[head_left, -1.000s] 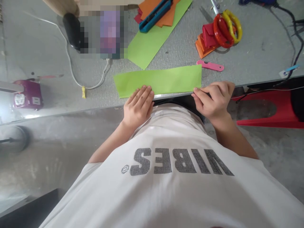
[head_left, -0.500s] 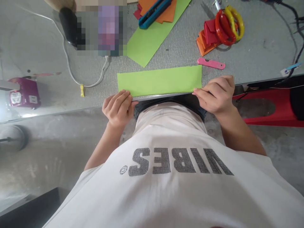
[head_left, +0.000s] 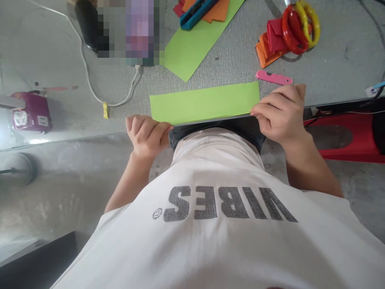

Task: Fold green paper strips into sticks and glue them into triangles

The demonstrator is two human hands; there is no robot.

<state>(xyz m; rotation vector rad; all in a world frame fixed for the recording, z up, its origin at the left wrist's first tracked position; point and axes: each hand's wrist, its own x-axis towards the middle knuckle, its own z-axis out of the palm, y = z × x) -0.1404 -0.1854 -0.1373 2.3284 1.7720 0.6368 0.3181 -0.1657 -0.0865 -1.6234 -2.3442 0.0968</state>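
Note:
A long strip of light green paper (head_left: 204,101) lies along the front edge of the grey table. My left hand (head_left: 147,134) pinches its near left corner between thumb and fingers. At the near right corner, my right hand (head_left: 281,114) grips the paper with thumb and forefinger. The near edge is drawn straight between both hands, over the table's edge. Just beyond the right hand lies a pink folding knife (head_left: 274,77).
Farther back are a larger green sheet (head_left: 192,56), a teal box cutter (head_left: 197,15) on orange paper, and red-and-yellow-handled scissors (head_left: 296,30) on folded red and orange papers (head_left: 266,50). A white cable (head_left: 87,68) and a purple device (head_left: 31,112) are at left; a red stool (head_left: 351,136) stands right.
My left hand's fingers have slid off the paper's top toward its near corner. My right hand has shifted slightly right, still pinching. The table items appear moved a little as the view shifts.

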